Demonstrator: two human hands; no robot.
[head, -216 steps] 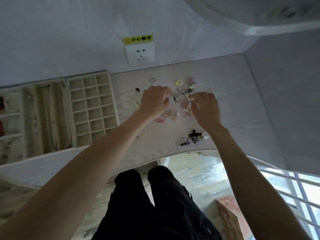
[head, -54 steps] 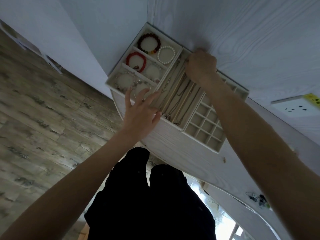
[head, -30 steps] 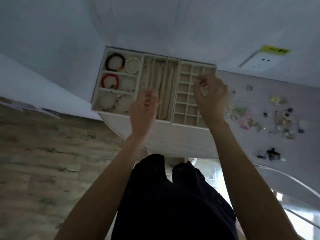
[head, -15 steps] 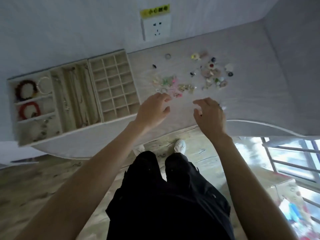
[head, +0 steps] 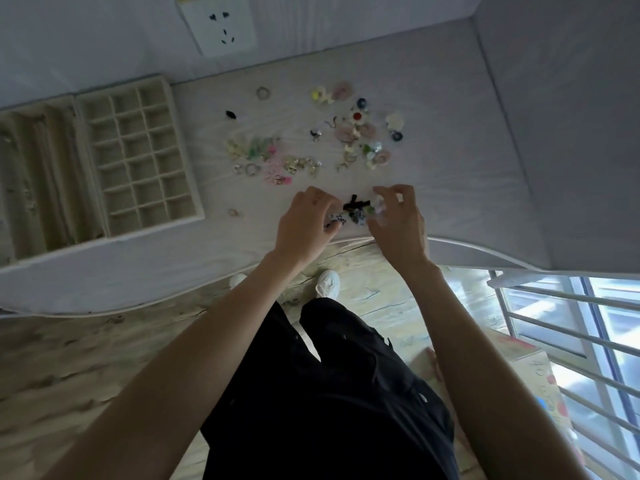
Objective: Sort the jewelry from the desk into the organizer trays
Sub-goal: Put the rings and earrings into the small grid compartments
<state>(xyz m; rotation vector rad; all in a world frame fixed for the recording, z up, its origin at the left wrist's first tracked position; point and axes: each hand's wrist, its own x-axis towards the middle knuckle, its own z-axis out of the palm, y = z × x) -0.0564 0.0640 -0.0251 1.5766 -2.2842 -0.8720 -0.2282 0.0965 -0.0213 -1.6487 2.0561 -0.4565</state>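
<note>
Nearest the camera are the person's black trousers (head: 339, 393) and white shoes (head: 327, 284) on the pale wood floor (head: 69, 358), with a barred window (head: 588, 323) at the lower right. Both bare forearms reach up to the worktop's (head: 450, 150) curved near edge. There the left hand (head: 306, 221) has its fingers curled, pinching a small bluish-purple trinket (head: 336, 220), though blur hides the exact hold. The right hand (head: 398, 220) is bent over the same small cluster, fingertips arched and touching pale-green and blue pieces (head: 363, 214); I cannot tell whether its grip has closed on any of them. Between the two hands lies a black bow-shaped piece (head: 355, 202). Just beyond, toward the middle of the worktop, the loose jewelry (head: 311, 143) is scattered: gold and silver rings, pink and green bits, round cream and pink pieces farther right, a single ring (head: 263, 93) near the far edge. At the worktop's left end sits the organizer: a grid tray (head: 138, 154) of small square cells, and beside it, at the frame's left edge, a tray with long channels (head: 41, 174). On the wall behind is a white power socket (head: 221, 24).
</note>
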